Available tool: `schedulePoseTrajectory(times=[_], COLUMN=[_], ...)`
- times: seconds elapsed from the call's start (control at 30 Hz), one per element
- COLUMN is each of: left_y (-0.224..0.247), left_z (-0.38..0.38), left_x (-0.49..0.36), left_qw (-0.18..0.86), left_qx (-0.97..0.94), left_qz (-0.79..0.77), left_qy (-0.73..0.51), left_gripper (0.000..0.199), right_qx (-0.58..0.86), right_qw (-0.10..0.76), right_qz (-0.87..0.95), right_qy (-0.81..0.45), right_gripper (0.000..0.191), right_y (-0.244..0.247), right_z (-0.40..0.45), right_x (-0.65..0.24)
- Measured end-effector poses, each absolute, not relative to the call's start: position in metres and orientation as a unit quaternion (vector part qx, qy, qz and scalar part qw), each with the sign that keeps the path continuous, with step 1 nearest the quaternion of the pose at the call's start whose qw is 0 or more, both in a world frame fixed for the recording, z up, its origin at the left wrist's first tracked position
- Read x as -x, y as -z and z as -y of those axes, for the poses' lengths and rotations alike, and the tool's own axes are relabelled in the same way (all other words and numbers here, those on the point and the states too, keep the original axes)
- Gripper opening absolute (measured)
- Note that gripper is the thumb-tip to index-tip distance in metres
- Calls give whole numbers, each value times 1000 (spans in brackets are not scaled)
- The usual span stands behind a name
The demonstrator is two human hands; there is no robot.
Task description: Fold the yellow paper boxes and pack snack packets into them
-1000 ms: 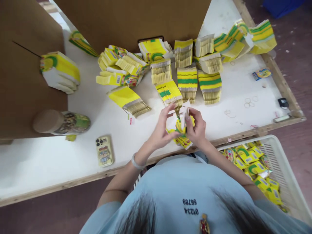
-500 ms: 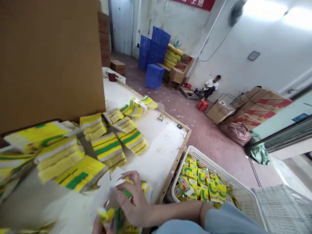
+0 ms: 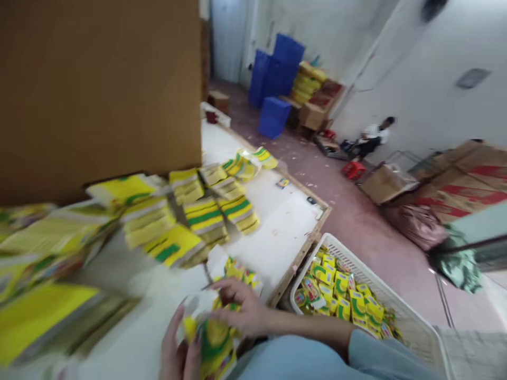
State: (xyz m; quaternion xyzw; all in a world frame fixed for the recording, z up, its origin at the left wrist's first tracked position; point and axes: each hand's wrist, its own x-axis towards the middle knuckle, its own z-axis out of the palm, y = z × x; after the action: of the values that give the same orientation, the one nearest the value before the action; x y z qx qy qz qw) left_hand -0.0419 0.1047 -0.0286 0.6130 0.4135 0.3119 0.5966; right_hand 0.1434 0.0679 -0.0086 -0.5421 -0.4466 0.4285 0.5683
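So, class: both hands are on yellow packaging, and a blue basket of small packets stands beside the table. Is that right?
Not quite: the head view shows the basket is white. It does hold small packets beside the table, and the left hand and right hand are on yellow packaging.

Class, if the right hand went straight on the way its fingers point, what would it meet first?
The right hand would first meet the yellow-and-green packet in front of it, then probably the left hand, though blur leaves depth unclear.
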Motion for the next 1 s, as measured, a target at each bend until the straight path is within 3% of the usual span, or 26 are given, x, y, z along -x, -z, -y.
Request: schedulePoseTrajectory(times=[0.13,0.23,0.33,0.47,0.53,0.63,0.83,1.0], left_y=[8,5,9,13,12,10,9,9], left_z=[-68,-63,-60,-57,-57,-59,-59,-56], left_x=[31,29,34,39,41,41,35,34], left_qw=[665,680,661,662,681,697,655,636], left_qx=[-583,-576,-580,-582,-574,-555,-582,-595], left_qz=[-378,-358,-368,-371,-365,-369,-408,-413], left_qy=[-275,-280,-304,-291,-272,-263,-257,-266], left_gripper=[58,46,47,70,67,65,51,49], right_qx=[558,578,598,608,567,515,530,536], right_qw=[480,447,456,448,418,377,370,348], right_qz=[440,466,450,496,569,617,417,374], right_qy=[-515,-499,-482,-429,-424,-460,-639,-672], right_gripper=[52,47,36,33,31,45,48,47], right_y=[-3,3,13,20,19,14,-2,-12], right_z=[-37,-25,-16,-11,-12,-12,-6,-11], right_x=[-155,-159,-153,-154,-163,-172,-160,-159])
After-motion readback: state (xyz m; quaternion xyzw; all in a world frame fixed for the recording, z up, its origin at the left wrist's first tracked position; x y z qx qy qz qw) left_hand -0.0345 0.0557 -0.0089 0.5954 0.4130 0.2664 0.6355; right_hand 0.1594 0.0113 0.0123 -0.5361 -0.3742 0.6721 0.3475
